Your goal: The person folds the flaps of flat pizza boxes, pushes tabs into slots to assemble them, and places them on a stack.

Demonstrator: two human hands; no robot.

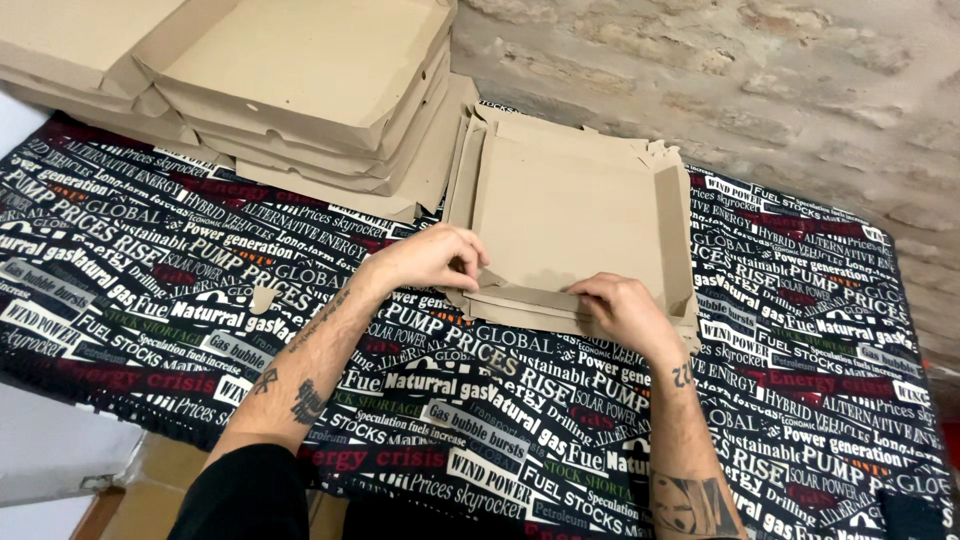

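I am pinching the near flap of the flat cardboard box [560, 215] at frame centre with my left hand [425, 258] and right hand [622, 310], both fingers closed on its edge, folded boxes [300, 70] stacked upper left.

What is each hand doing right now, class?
Left hand: closed, pinching the near flap of the flat brown cardboard box blank.
Right hand: fingers curled, pressing on the same flap.
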